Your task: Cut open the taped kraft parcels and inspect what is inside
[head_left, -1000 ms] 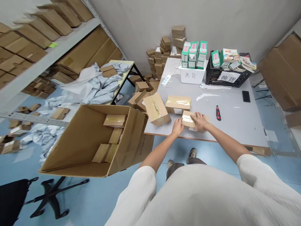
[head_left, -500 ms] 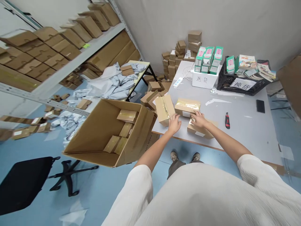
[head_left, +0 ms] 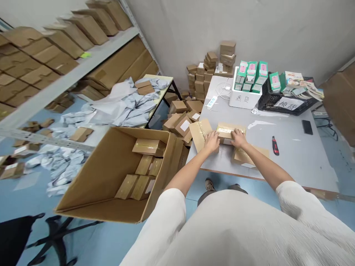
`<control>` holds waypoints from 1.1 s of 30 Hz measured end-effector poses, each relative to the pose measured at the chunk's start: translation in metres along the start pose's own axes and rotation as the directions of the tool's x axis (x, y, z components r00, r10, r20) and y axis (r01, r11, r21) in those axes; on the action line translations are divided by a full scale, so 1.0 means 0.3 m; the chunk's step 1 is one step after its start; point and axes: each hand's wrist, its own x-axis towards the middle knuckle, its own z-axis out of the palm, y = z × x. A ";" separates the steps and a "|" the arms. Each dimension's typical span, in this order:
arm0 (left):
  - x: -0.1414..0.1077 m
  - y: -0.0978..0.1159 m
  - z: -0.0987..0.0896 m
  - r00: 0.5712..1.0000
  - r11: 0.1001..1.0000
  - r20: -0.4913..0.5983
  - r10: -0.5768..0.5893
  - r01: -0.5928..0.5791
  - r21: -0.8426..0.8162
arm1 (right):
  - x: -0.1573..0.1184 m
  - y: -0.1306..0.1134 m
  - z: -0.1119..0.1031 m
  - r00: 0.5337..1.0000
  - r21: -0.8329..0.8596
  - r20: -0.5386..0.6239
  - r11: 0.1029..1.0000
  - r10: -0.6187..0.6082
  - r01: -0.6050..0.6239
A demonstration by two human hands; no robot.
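Observation:
Three small taped cardboard boxes are grouped at the near left part of the grey table (head_left: 302, 162). My left hand (head_left: 212, 142) has its fingers curled at the left end of the middle cardboard box (head_left: 226, 130), and lies over part of the left box (head_left: 197, 133). My right hand (head_left: 238, 139) grips the same middle box at its right end. Shiny tape runs along that box's top. The right box (head_left: 259, 152), with a white label on its front, lies just under my right wrist.
A large open carton (head_left: 80, 173) with several small boxes inside stands left of the table. A red and black box cutter (head_left: 275, 145), a phone (head_left: 307, 127), a white bin (head_left: 241, 100) and a black crate (head_left: 270, 99) are on the table. Shelving (head_left: 69, 79) fills the left.
My left hand has shifted from the left box's corner to the middle box's end. My right hand has moved onto its right end. The view has swung slightly.

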 end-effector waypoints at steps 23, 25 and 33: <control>0.373 0.166 0.158 0.952 0.999 0.307 -0.024 0.037 -0.039 | 0.380 0.315 -0.148 0.943 0.274 0.098 0.902 0.318 -0.333; 0.385 0.183 0.188 0.952 0.999 0.306 -0.004 0.019 -0.045 | 0.376 0.366 -0.131 0.917 0.330 0.153 0.856 0.367 -0.398; 0.420 0.200 0.209 0.966 0.997 0.252 0.053 -0.066 0.045 | 0.305 0.486 0.000 0.877 0.561 0.348 0.676 0.331 -0.478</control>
